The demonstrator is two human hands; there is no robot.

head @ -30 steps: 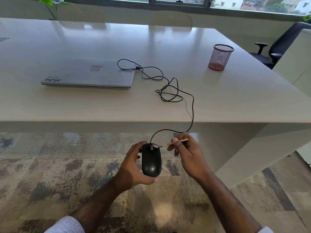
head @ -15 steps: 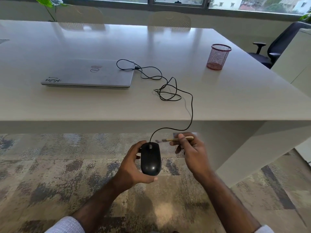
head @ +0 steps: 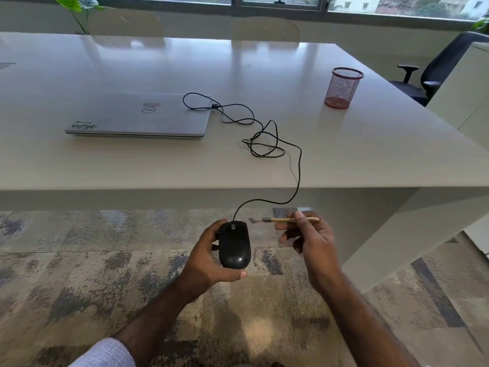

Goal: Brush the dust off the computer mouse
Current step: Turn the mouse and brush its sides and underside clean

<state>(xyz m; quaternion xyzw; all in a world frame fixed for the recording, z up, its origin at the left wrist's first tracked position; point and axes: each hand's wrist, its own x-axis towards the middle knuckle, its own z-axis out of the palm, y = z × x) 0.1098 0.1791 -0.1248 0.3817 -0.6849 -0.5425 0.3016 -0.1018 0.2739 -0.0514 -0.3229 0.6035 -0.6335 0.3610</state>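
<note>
Here, mouse (head: 234,245) between hands.

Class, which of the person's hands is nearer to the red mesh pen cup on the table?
Right. The right hand, holding the brush, is below the pen cup; the left hand, gripping the mouse, is farther left.

Looks like an office, prob. a meeting room. Big pale worktop (head: 344,154) w/ a shut Dell laptop (head: 137,115) and a red mesh pen cup (head: 343,87) on it. Black office chair w/ armrests (head: 434,72) at the right, two pale chairs (head: 265,29) on the far side. Long window (head: 277,1) behind, patchy gray carpet (head: 79,260) below.
</note>
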